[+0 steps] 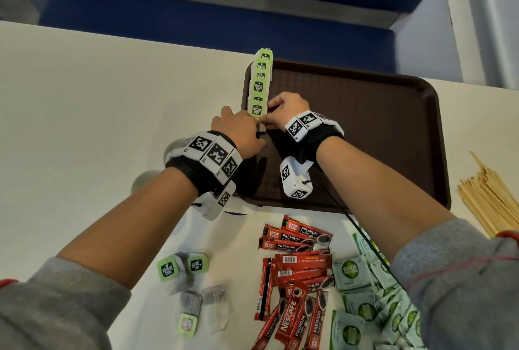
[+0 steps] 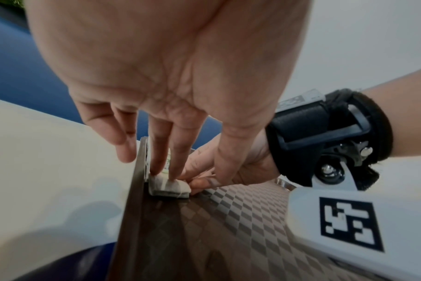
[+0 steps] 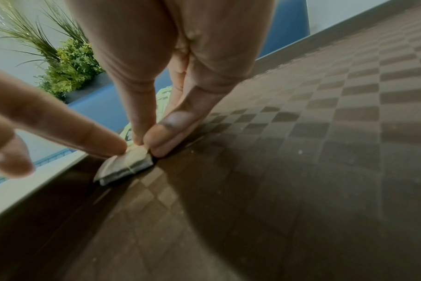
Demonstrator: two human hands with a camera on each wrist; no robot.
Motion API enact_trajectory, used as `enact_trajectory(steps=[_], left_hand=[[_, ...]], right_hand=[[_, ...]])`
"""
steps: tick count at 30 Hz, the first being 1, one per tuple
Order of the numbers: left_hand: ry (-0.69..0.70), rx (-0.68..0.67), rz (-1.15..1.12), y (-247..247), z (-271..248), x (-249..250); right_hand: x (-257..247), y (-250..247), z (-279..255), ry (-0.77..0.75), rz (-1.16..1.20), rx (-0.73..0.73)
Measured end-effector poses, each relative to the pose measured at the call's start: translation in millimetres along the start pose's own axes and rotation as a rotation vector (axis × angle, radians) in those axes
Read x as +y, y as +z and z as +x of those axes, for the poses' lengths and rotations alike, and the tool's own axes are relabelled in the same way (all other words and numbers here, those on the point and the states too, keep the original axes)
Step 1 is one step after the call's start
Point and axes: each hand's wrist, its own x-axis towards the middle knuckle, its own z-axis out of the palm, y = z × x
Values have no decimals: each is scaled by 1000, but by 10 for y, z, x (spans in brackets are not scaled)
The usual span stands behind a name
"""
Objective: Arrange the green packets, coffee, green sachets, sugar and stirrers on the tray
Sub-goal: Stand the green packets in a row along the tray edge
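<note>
A brown tray (image 1: 365, 125) lies on the white table. A row of green tea packets (image 1: 259, 86) stands along its left rim. At the near end of that row lies a grey tea bag (image 2: 168, 187), in the tray's corner beside the rim. My left hand (image 1: 254, 125) presses straight fingers (image 2: 156, 157) down on its top. My right hand (image 1: 271, 118) pinches the bag's right side between thumb (image 3: 171, 129) and forefinger. The same tea bag (image 3: 127, 165) appears in the right wrist view, with a left finger touching its top.
Near me on the table lie loose green tea packets (image 1: 168, 268), red coffee sticks (image 1: 295, 279) and green-and-white sugar sachets (image 1: 362, 293). Wooden stirrers (image 1: 488, 195) are piled right of the tray. A blue bench runs beyond the table's far edge. A plant (image 3: 70, 70) stands farther off.
</note>
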Motion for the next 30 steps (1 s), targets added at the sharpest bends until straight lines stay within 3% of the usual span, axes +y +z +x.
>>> enact_trajectory(steps=[9,13,20,27,30], left_hand=[[-38,137,-272,-123,-87,-46],[-36,155,-393,-212,-253,-62],[30,112,-372,-105,-863,-78],[85,41,-293,292,-1430,-226],[85,-20,-192,556,-1621,-390]], right_hand=[[-11,-128,-94,-61,-81,22],[-83,-259,-274,-120,-152,-42],[-90,-285,-886,-237,-330,-250],[8,-88,-1507,-296,-416,-325],[45,128,-1839,-344,-478,-461]])
